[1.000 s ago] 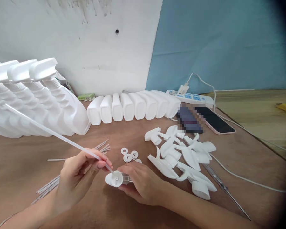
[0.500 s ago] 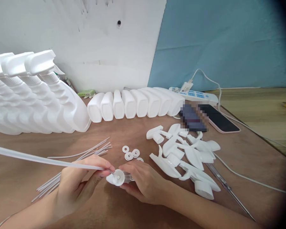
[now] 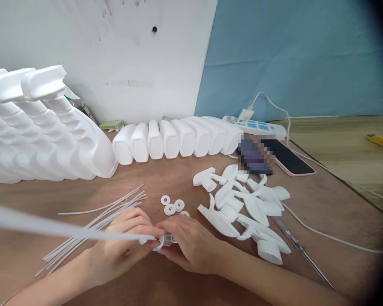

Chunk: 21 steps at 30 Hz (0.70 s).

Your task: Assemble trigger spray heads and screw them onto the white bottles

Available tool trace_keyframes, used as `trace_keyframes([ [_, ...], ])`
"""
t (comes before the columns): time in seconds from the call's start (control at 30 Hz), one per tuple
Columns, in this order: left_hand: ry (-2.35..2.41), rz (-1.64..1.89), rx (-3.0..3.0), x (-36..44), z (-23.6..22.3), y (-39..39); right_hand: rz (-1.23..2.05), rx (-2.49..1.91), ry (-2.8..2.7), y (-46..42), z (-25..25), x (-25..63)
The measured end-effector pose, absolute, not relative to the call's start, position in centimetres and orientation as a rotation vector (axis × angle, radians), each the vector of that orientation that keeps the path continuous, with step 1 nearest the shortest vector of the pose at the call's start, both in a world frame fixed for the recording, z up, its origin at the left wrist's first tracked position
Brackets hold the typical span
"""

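Left hand (image 3: 121, 250) closed in a pinch on a thin tube (image 3: 67, 229), fingers (image 3: 147, 233) meeting at its near end; far end blurred, running off toward the left edge. Right hand (image 3: 191, 246) wrapped around a white sprayer head (image 3: 164, 242), mostly hidden under the fingers, held just above the worktop (image 3: 178, 178) at front centre. Tube tip at the sprayer head's socket; seating depth not visible.

Surroundings: spare tubes (image 3: 92, 225) loose just left of the left hand; washers (image 3: 172, 206) just beyond both hands; pile of heads (image 3: 242, 212) to the right; a metal rod (image 3: 300, 250) beside that pile; assembled bottles (image 3: 44, 127) at left, empty bottles (image 3: 175, 138) in a row at the back; phone (image 3: 290, 159) and power strip (image 3: 255, 126) at far right.

Risks, as judged:
- Tube kinking or bowing if pushed off-axis, given the long unsupported length.
- Partial seating going unnoticed, socket being covered by fingers.
- Swinging far end striking the bottles at left.
- Washers nudged off position by either wrist.
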<state>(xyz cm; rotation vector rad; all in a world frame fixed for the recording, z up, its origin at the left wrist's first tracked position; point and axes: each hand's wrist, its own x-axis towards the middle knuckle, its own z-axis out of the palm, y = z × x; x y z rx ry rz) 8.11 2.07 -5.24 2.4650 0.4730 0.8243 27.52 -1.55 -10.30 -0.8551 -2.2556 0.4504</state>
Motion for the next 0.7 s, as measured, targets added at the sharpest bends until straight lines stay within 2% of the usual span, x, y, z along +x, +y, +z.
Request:
trace_keyframes([
  [0.37,0.482,0.612,2.452,7.42,-5.10,2.87,0.401,-0.848,-2.252,-1.53,-10.40,27.46],
  [0.6,0.568,0.682,2.502,7.66,-5.79,2.70,0.410,-0.854,-2.247,-1.60,-10.54,27.39],
  [0.7,0.565,0.606,2.515,7.81,-5.13,2.68,0.438,-0.871,-2.246,-1.66,-10.45,27.35],
])
